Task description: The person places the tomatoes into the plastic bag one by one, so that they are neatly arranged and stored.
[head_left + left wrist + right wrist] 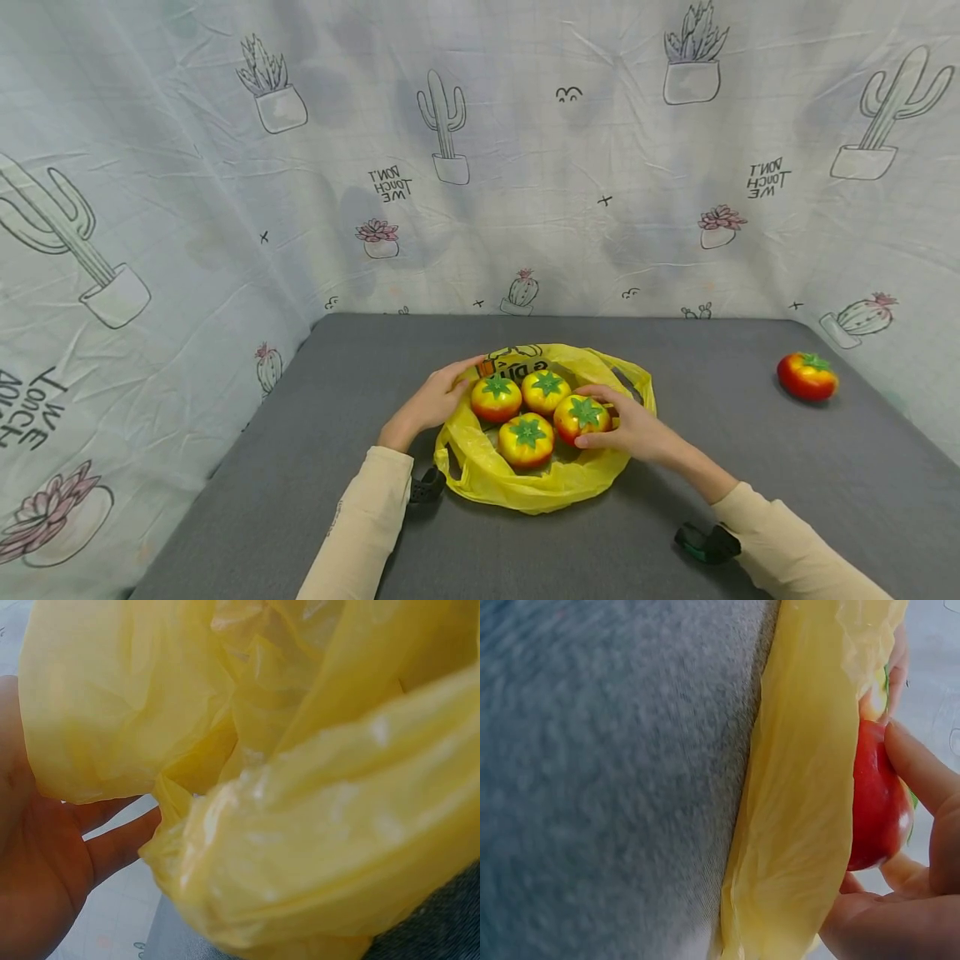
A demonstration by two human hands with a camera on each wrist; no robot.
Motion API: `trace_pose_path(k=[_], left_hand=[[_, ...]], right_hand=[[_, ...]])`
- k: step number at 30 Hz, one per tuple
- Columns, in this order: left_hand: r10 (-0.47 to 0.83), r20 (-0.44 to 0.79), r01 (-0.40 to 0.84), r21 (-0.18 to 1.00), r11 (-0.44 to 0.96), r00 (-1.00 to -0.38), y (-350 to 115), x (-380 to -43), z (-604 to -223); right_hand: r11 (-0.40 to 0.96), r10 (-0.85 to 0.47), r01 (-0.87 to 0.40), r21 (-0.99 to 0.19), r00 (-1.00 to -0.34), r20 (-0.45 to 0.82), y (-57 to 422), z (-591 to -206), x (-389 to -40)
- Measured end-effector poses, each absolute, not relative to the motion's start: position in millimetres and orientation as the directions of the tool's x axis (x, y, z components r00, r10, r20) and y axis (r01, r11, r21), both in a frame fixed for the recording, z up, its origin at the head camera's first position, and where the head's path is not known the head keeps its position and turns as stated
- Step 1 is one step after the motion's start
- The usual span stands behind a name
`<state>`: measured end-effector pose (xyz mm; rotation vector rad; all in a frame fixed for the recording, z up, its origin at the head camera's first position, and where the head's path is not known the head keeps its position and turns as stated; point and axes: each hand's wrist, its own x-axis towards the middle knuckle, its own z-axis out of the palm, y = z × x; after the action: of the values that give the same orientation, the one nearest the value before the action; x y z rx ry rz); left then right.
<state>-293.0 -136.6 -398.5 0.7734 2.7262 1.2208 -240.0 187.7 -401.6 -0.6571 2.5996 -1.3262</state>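
Note:
A yellow plastic bag [540, 492] lies spread on the table with its mouth facing up. Several red-and-yellow tomatoes with green leafy tops sit inside, among them a left one [495, 402], a back one [546, 385] and a front one [526, 450]. My right hand [626, 425] grips the rightmost tomato [573, 417], thumb on its near side and fingers on its far side. In the right wrist view, the bag's wall partly hides this red tomato [877, 799]. My left hand [438, 400] holds the bag's left rim; its fingers [124, 840] pass behind the yellow film [127, 727].
Another tomato [807, 377] lies alone near the right edge of the grey table [720, 367]. A pale cloth [525, 167] printed with cacti hangs behind and beside the table. Both wrists carry dark straps, the right one [707, 543] close over the tabletop.

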Motion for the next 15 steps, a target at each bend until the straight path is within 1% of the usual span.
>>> trace_pose_path(k=[6, 15], left_hand=[[0.467, 0.149, 0.423, 0.711, 0.562, -0.872, -136.1, -293.6, -398.2], [0.462, 0.147, 0.417, 0.717, 0.559, -0.874, -136.2, -292.5, -397.7]], right_hand=[[0.493, -0.476, -0.340, -0.801, -0.876, 0.078, 182.6, -404.8, -238.2], [0.531, -0.490, -0.334, -0.779, -0.871, 0.040, 176.9, -407.2, -238.3]])
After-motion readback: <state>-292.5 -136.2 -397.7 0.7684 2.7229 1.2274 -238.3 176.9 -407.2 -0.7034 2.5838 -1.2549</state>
